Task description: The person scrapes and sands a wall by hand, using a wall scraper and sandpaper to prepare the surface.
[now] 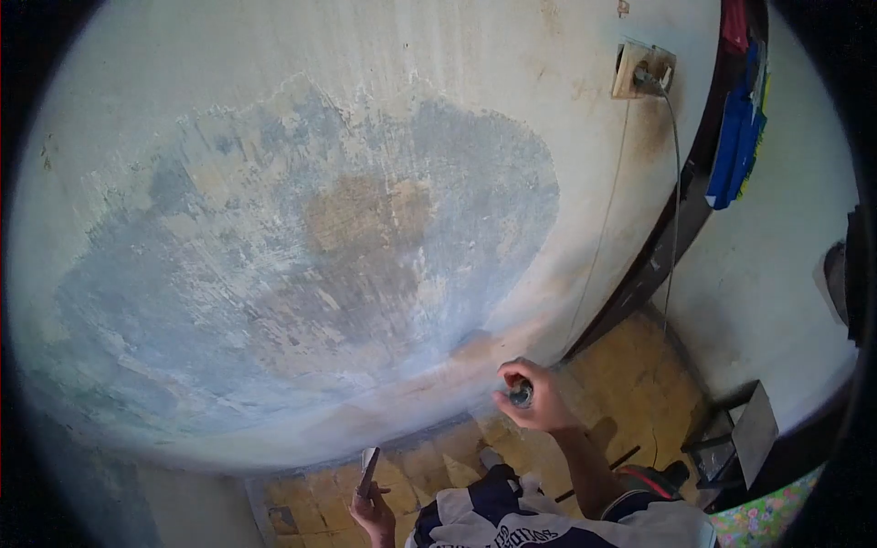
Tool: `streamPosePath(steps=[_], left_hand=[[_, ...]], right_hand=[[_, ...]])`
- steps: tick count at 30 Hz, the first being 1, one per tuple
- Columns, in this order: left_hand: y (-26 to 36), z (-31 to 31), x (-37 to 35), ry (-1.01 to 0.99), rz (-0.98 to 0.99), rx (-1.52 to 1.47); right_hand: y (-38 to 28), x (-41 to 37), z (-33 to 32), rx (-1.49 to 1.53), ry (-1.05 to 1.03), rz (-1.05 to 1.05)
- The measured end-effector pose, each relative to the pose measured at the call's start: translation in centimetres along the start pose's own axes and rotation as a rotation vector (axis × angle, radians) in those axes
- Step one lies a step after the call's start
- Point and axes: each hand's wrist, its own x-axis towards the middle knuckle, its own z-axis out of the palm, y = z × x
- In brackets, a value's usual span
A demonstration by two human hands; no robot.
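A wall [475, 55] fills most of the view, with a large scraped patch [493, 183] of grey-blue and tan. At the bottom centre my left hand [373, 513] is closed on a thin flat tool [369, 470], seen nearly edge-on, its tip pointing up. My right hand [541, 402] is right of centre, in front of the wall's lower part. Its fingers curl round a small dark, round-ended object [521, 393], which I cannot identify. Neither hand visibly touches the wall.
A socket with a plug [644, 78] and hanging cable is at upper right. Blue packaging [735, 137] hangs beside a dark frame. Yellowish tiles [630, 384] cover the floor. A small stand [751, 438] and a floral cloth [767, 521] are at lower right.
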Motion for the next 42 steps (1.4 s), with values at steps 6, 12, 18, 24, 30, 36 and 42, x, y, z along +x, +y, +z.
streamPosePath(steps=[6,12,18,24,30,36,42], left_hand=[[-3.1,-2.2,0.3,0.001,0.0,-0.177],[-8.6,-6.3,-0.1,-0.237,-0.149,-0.174],[-7.1,-5.4,2.0,-0.05,-0.118,-0.438],[-3.8,-5.2,4.4,-0.205,-0.249,-0.443],[-4.8,-3.6,3.8,-0.116,0.004,-0.132],[-1.5,-1.6,3.0,-0.098,-0.157,0.126],[-1.7,2.4,2.7,0.009,0.01,0.042]], right_hand=[[1.4,-3.8,2.3,-0.066,-0.077,0.065],[-1.1,-4.8,4.7,-0.045,0.062,0.165],[0.8,-5.4,6.8,-0.062,0.057,0.073],[4.2,-2.9,6.9,-0.034,0.062,-0.477],[5.2,2.3,9.0,0.047,-0.004,-0.774],[8.2,3.3,8.7,0.053,0.043,-0.77],[11.2,5.1,5.3,-0.022,0.048,-0.703]])
